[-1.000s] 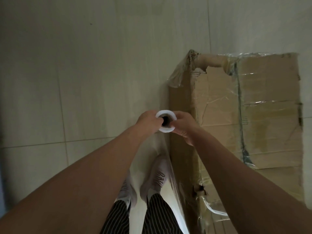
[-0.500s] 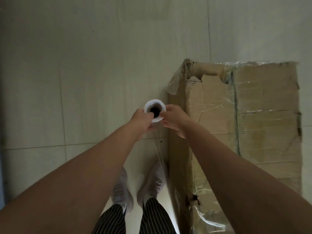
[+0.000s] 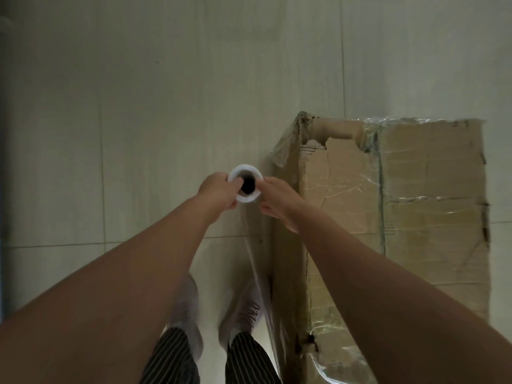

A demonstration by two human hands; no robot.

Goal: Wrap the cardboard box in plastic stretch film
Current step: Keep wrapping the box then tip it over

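Brown cardboard box (image 3: 410,217), torn at far-left top corner, glossy film across top; on tiled floor (image 3: 138,106), right of feet (image 3: 246,309). White film roll (image 3: 245,198) just left of box, upright, long axis vertical, open core facing up. Pinched between left hand (image 3: 219,191) and right hand (image 3: 279,200), fingers curled on rim.

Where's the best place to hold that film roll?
Grip the roll at its top end, one hand on each side, as the left hand and right hand do. It stands upright beside the box, so side grips should let it turn and pay out film.
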